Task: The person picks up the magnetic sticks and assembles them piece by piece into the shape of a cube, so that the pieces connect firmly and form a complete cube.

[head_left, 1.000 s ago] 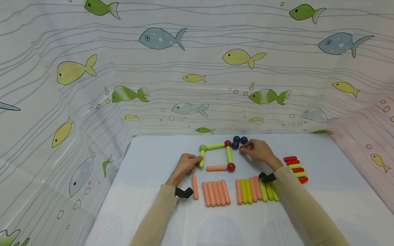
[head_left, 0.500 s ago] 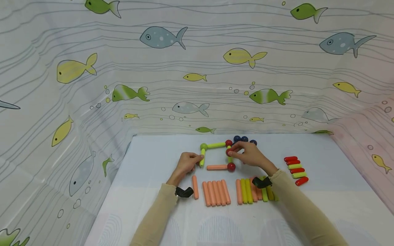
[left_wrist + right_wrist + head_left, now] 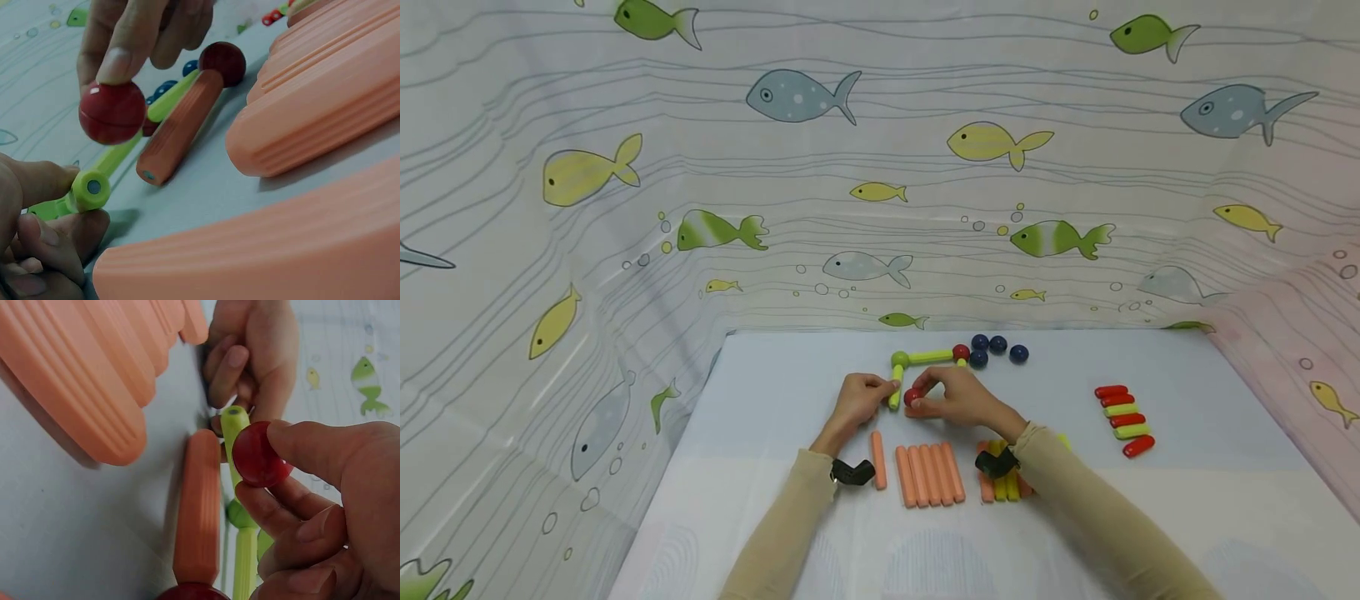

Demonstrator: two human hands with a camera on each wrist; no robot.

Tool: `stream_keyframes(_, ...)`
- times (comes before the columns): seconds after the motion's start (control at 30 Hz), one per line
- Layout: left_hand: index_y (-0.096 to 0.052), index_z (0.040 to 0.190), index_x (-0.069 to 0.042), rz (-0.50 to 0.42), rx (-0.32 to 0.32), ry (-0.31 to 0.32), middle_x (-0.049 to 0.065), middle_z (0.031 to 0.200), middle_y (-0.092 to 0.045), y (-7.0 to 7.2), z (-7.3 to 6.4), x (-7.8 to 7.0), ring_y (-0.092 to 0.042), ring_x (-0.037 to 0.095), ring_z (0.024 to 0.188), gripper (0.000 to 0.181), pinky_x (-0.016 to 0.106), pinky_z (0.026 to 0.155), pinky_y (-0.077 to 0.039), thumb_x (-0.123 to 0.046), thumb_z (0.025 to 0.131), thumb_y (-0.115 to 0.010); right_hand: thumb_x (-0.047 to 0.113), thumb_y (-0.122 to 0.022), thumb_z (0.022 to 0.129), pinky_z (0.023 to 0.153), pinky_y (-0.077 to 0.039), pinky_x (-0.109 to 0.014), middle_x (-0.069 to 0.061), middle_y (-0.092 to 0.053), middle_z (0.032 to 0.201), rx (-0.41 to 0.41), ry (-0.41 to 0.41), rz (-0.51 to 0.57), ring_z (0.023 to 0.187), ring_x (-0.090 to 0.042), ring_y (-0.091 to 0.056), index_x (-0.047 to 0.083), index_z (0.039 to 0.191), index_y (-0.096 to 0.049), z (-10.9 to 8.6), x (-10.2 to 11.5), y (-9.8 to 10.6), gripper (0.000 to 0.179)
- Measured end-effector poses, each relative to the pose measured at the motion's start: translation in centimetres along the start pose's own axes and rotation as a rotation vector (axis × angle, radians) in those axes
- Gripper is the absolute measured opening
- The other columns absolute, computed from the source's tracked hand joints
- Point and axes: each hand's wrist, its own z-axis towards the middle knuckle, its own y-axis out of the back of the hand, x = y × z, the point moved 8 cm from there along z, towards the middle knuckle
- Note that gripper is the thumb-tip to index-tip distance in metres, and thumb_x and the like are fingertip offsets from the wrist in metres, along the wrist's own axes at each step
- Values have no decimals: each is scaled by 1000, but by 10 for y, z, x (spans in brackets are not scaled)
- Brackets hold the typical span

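Observation:
My left hand (image 3: 856, 400) pinches a yellow-green magnetic stick (image 3: 896, 393) near its free end, whose round metal tip faces out in the left wrist view. That stick joins a green ball (image 3: 900, 359), which another yellow-green stick (image 3: 931, 357) links to a red ball (image 3: 962, 352). Between thumb and fingers, my right hand (image 3: 961, 398) holds another red ball (image 3: 112, 112), close beside the left hand's stick end. Below it an orange stick (image 3: 181, 128) lies on the table, attached to a further red ball (image 3: 223, 64). In the head view my right hand hides most of that side.
Several orange sticks (image 3: 929, 475) lie in a row nearer me, with a single orange stick (image 3: 878, 460) at their left. My right forearm partly covers mixed sticks (image 3: 1000, 483). Dark blue balls (image 3: 997, 344) sit behind; red and yellow-green sticks (image 3: 1124, 422) lie at right.
My right hand has carried the red ball left from beside the blue balls, across the frame of sticks, to the left hand's stick end. The left hand has stayed in place.

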Motion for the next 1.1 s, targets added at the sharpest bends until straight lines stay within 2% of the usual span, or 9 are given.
stream_keyframes(0.17,-81,94,-5,5,-17,-16,-4,65,-58,1,-1,-2,-39,4,44,25,21,43,-33,-29,96,-80,34,-80,96,98,-56,-43,5,-78,108,21,-43,-24,109,-21,-71,17,116,-74,4,0,-10,27)
stream_keyframes(0.47,-81,93,-4,29,-23,-33,-3,68,-62,1,1,-3,-39,4,47,24,21,44,-32,-28,98,-78,33,-74,101,95,-58,-41,2,-78,109,49,-25,-17,104,-14,-70,15,117,-72,5,9,-21,23)
stream_keyframes(0.7,-80,93,-3,19,-31,-34,-3,70,-64,1,1,-3,-42,5,51,26,21,46,-33,-28,98,-78,34,-75,101,82,-55,-32,1,-77,107,58,-25,-60,91,-12,-64,13,112,-73,4,11,-28,24)
stream_keyframes(0.87,-80,92,-2,10,-36,-45,-3,69,-64,1,1,-3,-43,6,53,26,21,47,-33,-28,97,-78,38,-76,99,78,-51,-31,2,-73,103,42,-64,-134,84,-10,-57,14,111,-75,3,12,-33,27)
stream_keyframes(1.1,-79,90,-3,-4,-43,-35,-3,68,-64,0,0,-2,-41,5,51,26,22,46,-32,-29,97,-78,40,-75,100,67,-49,-29,2,-68,93,27,-108,-187,76,-11,-57,12,107,-75,4,16,-37,29)
